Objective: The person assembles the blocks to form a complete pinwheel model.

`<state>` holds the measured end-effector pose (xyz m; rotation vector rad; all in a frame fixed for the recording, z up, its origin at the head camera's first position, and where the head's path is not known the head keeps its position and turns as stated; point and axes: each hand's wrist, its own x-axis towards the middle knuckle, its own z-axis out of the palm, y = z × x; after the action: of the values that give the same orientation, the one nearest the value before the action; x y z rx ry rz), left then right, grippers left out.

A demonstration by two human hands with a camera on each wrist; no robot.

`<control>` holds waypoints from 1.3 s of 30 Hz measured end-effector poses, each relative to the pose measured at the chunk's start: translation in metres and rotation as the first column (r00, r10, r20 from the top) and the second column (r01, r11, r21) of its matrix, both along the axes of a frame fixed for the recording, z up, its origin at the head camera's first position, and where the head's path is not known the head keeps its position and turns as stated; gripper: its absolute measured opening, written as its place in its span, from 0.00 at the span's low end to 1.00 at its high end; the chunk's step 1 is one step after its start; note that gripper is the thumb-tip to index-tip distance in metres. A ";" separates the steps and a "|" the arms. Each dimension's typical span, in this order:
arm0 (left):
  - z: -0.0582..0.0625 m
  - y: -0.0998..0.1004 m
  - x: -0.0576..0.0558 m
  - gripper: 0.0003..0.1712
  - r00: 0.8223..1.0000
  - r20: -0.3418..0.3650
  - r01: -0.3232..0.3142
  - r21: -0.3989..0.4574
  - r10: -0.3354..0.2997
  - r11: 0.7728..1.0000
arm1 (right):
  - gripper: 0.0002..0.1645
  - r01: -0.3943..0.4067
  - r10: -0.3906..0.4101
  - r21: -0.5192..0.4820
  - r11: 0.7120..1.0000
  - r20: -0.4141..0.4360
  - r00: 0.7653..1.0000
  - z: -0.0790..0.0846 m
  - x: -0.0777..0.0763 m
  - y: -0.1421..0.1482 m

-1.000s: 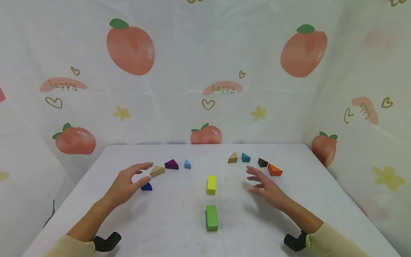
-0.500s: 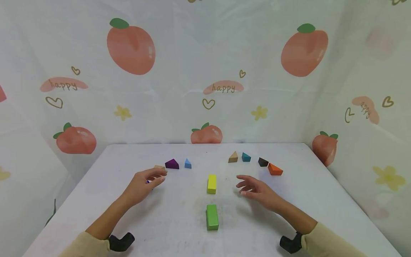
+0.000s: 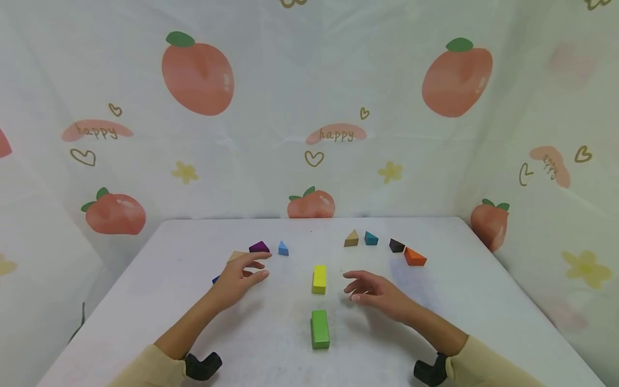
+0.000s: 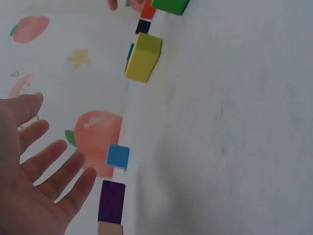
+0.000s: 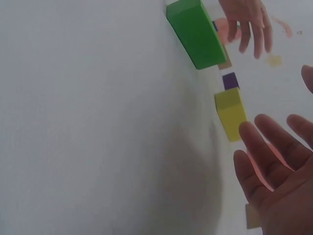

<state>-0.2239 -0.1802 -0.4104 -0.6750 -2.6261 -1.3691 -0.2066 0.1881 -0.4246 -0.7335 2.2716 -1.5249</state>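
Observation:
My left hand [image 3: 237,282] hovers over the table left of the yellow block [image 3: 319,279], fingers loosely bent, holding nothing. It partly covers a tan wooden block [image 3: 235,256], a purple block [image 3: 259,246] and a dark blue block [image 3: 215,279]. To the right of the yellow block, my right hand [image 3: 379,294] is also in the air and holds nothing. The green block [image 3: 320,329] lies nearer to me than the yellow one, between both forearms. In the left wrist view the left hand's fingers [image 4: 54,161] are spread apart; the right wrist view shows relaxed fingers [image 5: 274,152].
A small light blue block [image 3: 283,248] stands behind the yellow one. At the back right are a tan triangle [image 3: 351,238], a teal block [image 3: 371,238], a black block [image 3: 397,245] and an orange block [image 3: 415,257]. A printed cloth [image 3: 271,107] hangs behind the white table [image 3: 271,355].
Both hands have moved inward toward the yellow block, the left one rightward and the right one leftward and nearer to me. The blocks have stayed in place.

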 end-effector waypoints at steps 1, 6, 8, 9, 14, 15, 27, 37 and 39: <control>0.000 0.002 0.000 0.23 1.000 0.006 0.009 0.006 -0.009 1.000 | 0.29 -0.007 0.007 -0.006 1.000 -0.004 1.000 0.000 0.000 -0.001; -0.003 0.014 -0.005 0.22 0.999 0.046 0.016 0.009 -0.017 1.000 | 0.27 -0.003 0.003 0.006 1.000 0.007 1.000 -0.001 0.000 -0.010; -0.005 0.018 -0.008 0.23 0.998 0.057 0.020 0.012 -0.021 1.000 | 0.26 0.007 -0.007 0.021 1.000 0.019 1.000 -0.001 0.001 -0.013; -0.006 0.020 -0.010 0.23 0.998 0.060 0.025 0.016 -0.026 1.000 | 0.26 0.012 -0.012 0.028 1.000 0.024 1.000 -0.001 0.002 -0.015; -0.011 0.031 -0.018 0.24 0.994 0.095 0.053 0.037 -0.056 0.998 | 0.27 0.018 -0.022 0.061 0.998 0.063 0.998 0.000 0.003 -0.023; -0.012 0.034 -0.019 0.25 0.993 0.107 0.052 0.033 -0.055 0.998 | 0.27 0.017 -0.021 0.062 0.998 0.071 0.997 0.000 0.004 -0.024; -0.023 0.069 -0.032 0.28 0.967 0.229 0.118 0.000 -0.115 0.993 | 0.33 -0.011 0.000 0.139 0.990 0.074 0.997 -0.003 0.011 -0.038; -0.030 0.078 -0.040 0.32 0.953 0.270 0.161 -0.063 -0.139 0.985 | 0.39 -0.068 0.063 0.280 0.958 0.027 0.998 -0.005 0.018 -0.044; -0.030 0.079 -0.042 0.34 0.951 0.274 0.170 -0.066 -0.146 0.983 | 0.41 -0.078 0.078 0.300 0.951 0.009 0.997 -0.006 0.019 -0.044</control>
<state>-0.2655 -0.1012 -0.4404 -0.7769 -2.9155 -1.4890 -0.1880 0.1441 -0.4301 -0.7264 2.3718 -1.1079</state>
